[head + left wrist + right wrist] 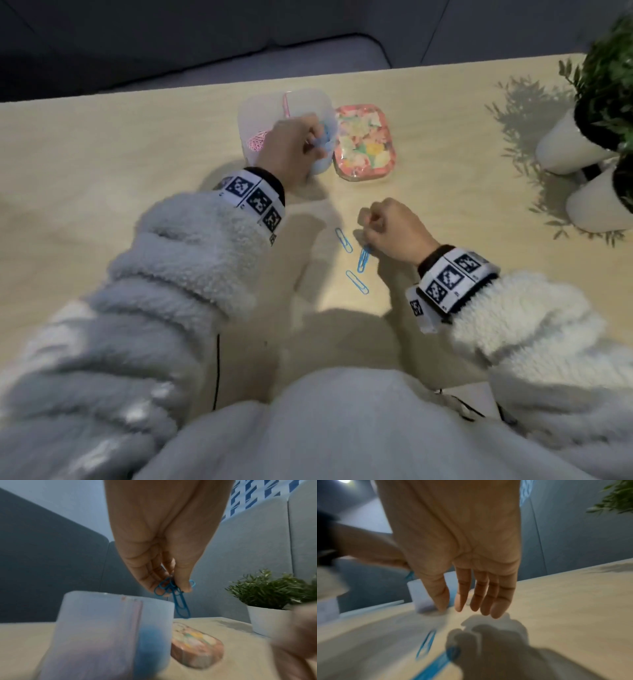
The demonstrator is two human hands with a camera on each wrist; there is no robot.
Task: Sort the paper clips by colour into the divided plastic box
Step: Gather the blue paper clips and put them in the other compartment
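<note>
The translucent divided box (255,109) stands at the far middle of the table, with pink clips (257,142) in its left compartment and a blue mass in its right one (150,641). My left hand (317,138) hovers over the right compartment and pinches a bunch of blue paper clips (178,601) that dangle above the rim. Three blue clips (343,240) (363,260) (357,282) lie loose on the table. My right hand (371,219) hangs just above them, its fingers (494,599) straight, pointing down and empty.
The box's flowery lid (364,142) lies flat right of the box. Two white pots with green plants (572,147) (599,202) stand at the right edge. A grey sofa runs behind the table's far edge.
</note>
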